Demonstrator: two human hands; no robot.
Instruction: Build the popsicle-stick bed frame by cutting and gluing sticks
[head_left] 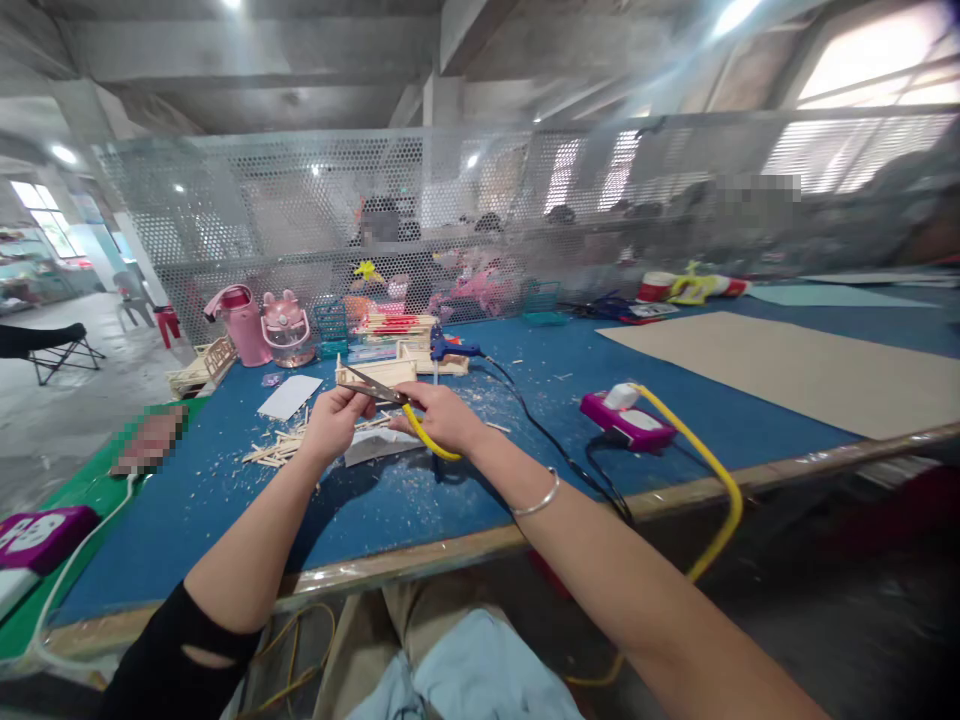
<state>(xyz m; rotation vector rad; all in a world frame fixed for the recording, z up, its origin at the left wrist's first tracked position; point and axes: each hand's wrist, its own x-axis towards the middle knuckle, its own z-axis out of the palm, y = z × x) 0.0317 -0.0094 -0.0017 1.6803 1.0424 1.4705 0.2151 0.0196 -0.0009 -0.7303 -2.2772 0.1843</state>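
Observation:
My right hand (pixel 442 415) grips scissors (pixel 379 388) by their yellow handles (pixel 429 435), blades pointing left. My left hand (pixel 335 418) is closed in a pinch right beside the blades; what its fingertips hold is too small to make out. Under and around both hands lies a scatter of thin wooden sticks (pixel 279 448). A folded white sheet (pixel 382 446) lies beneath the right hand. Just behind the hands stands a small wooden frame piece (pixel 386 373), and a blue glue gun (pixel 454 347) rests beside it with its cord running right.
A pink bottle (pixel 251 330) and a clear pink jug (pixel 287 330) stand at the back left, near a white card (pixel 290 397). To the right are a purple power strip (pixel 628 420) with a yellow cable (pixel 724 480) and a large brown board (pixel 787 365). A perforated screen (pixel 300 220) closes the back.

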